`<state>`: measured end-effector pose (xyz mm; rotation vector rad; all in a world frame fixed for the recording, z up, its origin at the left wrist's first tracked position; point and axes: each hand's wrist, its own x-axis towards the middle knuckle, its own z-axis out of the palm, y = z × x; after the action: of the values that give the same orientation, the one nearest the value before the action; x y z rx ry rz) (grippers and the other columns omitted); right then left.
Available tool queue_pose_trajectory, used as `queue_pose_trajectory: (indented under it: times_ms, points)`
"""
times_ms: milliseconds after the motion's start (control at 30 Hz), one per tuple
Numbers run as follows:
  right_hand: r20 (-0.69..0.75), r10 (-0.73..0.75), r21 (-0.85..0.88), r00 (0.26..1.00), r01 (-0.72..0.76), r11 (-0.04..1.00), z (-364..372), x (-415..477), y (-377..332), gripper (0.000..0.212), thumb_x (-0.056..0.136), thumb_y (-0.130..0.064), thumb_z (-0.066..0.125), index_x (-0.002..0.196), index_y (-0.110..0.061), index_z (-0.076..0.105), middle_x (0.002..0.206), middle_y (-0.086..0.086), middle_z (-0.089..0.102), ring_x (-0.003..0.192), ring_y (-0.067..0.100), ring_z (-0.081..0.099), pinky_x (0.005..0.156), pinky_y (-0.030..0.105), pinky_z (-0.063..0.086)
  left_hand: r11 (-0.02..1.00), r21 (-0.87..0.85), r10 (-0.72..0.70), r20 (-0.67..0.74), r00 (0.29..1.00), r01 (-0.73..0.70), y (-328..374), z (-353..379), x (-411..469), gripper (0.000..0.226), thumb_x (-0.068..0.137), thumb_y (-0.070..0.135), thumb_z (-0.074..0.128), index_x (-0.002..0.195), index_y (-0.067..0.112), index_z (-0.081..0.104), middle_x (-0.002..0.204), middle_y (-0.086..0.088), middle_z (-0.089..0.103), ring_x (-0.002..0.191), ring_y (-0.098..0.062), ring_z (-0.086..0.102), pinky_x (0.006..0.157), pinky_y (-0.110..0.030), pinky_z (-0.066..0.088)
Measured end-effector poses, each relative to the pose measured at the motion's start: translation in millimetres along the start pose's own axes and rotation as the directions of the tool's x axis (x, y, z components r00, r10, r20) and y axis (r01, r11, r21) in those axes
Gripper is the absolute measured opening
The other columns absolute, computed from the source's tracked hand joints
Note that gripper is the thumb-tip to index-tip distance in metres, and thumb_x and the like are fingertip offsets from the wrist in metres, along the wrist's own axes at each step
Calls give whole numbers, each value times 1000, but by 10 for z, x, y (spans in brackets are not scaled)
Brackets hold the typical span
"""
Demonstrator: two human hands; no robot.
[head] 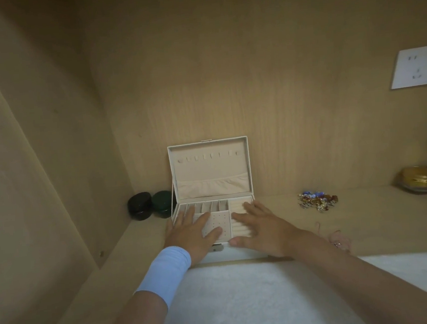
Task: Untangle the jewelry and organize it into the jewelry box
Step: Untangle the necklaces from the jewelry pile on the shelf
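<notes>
A white jewelry box stands open on the wooden shelf, its lid upright against the back wall, with beige compartments inside. My left hand lies flat over the box's left compartments, fingers spread, holding nothing. My right hand lies flat over the right side with its thumb at the front edge. A tangled pile of colourful jewelry sits on the shelf to the right of the box, clear of both hands. A thin pinkish piece lies near my right wrist.
Two dark round containers stand left of the box by the side wall. Glass jars sit at the far right. A white wall socket is on the back panel. A white towel covers the shelf's front.
</notes>
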<state>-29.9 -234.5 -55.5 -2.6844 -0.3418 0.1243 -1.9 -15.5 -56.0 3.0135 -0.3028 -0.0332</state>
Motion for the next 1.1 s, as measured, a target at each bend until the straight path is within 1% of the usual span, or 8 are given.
queue_pose_trajectory:
  times_ms: [167, 367, 500, 567, 667, 800, 933, 1100]
  points:
    - [-2, -6, -76, 1000, 6, 997, -89, -108, 8, 85, 81, -79, 49, 154, -42, 27, 167, -4, 6, 153, 14, 3, 124, 39, 10, 991, 53, 130, -158, 979, -124, 301, 0, -100, 59, 96, 64, 24, 152, 43, 18, 164, 9, 5, 151, -16, -2, 119, -46, -12]
    - [-244, -44, 187, 969, 92, 978, -579, -391, 413, 44, 95, -24, 62, 138, -30, 56, 139, -12, 53, 128, 6, 50, 106, 16, 32, 894, -173, 346, -321, 881, -414, 937, -280, -4, 41, 94, 41, 54, 134, 33, 53, 131, 9, 57, 124, -17, 46, 106, -31, 32]
    - [-255, 100, 162, 962, -60, 985, -918, -544, 1035, 27, 93, -9, 58, 106, -25, 75, 105, -7, 74, 99, 10, 67, 94, 21, 49, 828, -392, 366, -164, 916, -401, 1524, -268, 139, 31, 91, 28, 59, 121, 28, 62, 105, 11, 64, 98, -14, 60, 93, -26, 46]
    - [-213, 119, 123, 970, -95, 988, -929, -639, 1225, 26, 92, -7, 58, 101, -22, 77, 100, -8, 74, 97, 9, 67, 84, 11, 44, 835, -414, 377, -46, 925, -361, 1773, -192, 187, 26, 91, 29, 58, 115, 31, 65, 106, 9, 66, 95, -14, 61, 93, -28, 48]
    - [-54, 141, 157, 988, -131, 979, -822, -769, 1384, 38, 83, -1, 54, 97, -27, 77, 103, -12, 75, 104, 10, 68, 94, 24, 50, 880, -340, 378, 80, 922, -331, 2035, -31, 221, 25, 92, 27, 50, 109, 33, 67, 116, 5, 66, 103, -19, 62, 96, -31, 48]
    - [131, 111, 189, 985, -135, 973, -662, -848, 1449, 26, 75, -24, 72, 99, -33, 72, 93, -17, 74, 88, 1, 69, 84, 24, 55, 895, -331, 362, 145, 921, -299, 2159, 114, 205, 19, 95, 31, 41, 103, 30, 58, 116, 1, 64, 101, -23, 60, 92, -35, 48]
    - [9, 113, 80, 994, -114, 990, -667, -761, 1533, 17, 78, -18, 72, 86, -33, 74, 70, -20, 64, 63, -14, 56, 62, 4, 38, 910, -321, 362, 305, 881, -262, 2183, 156, 223, 34, 86, 40, 57, 119, 30, 50, 118, 5, 59, 105, -18, 57, 94, -35, 47]
    - [-100, 138, 1, 985, -138, 990, -711, -679, 1735, 9, 83, -23, 71, 88, -20, 79, 77, -12, 68, 77, 6, 61, 70, 17, 45, 897, -323, 383, 229, 895, -302, 2177, 296, 407, 18, 79, 33, 72, 94, 33, 63, 102, 9, 63, 96, -15, 61, 92, -32, 51]
